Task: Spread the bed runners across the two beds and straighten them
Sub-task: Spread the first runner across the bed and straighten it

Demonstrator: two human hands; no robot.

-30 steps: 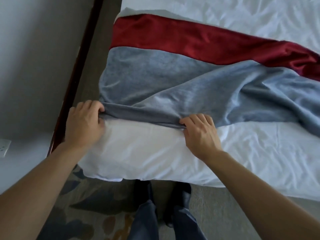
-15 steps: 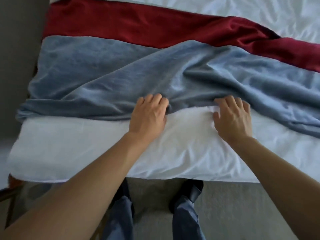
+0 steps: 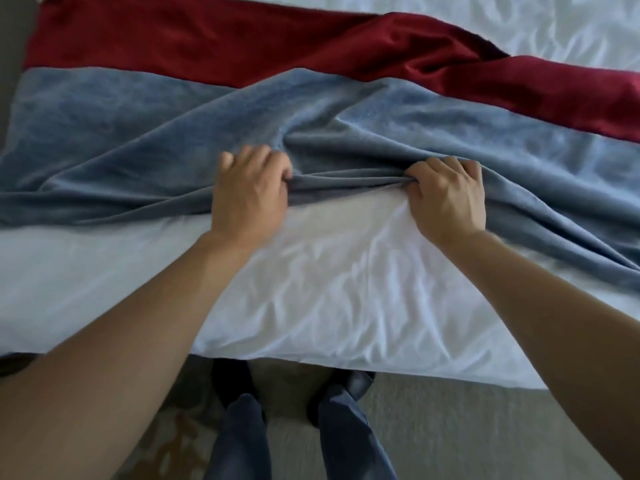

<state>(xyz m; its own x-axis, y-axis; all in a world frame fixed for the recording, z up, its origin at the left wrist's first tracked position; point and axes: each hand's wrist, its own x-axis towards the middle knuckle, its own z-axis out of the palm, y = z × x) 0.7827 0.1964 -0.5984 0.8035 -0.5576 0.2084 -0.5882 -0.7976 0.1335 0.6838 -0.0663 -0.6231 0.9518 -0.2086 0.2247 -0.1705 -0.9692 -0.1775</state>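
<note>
Blue-grey runner [image 3: 145, 133], apparently bunched, on bed [image 3: 329, 278]

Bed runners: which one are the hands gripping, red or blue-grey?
The blue-grey runner. The left hand and right hand both bunch its near edge against the white sheet; the red runner lies beyond it, untouched.

My left hand [image 3: 247, 199] is motion-blurred at the fingertips. My right hand [image 3: 446, 199] hides its fingertips in folds of the blue runner [image 3: 138, 133], cut off at 3 and 9 o'clock. The red runner [image 3: 207, 39] is cropped at 12 o'clock.
</note>
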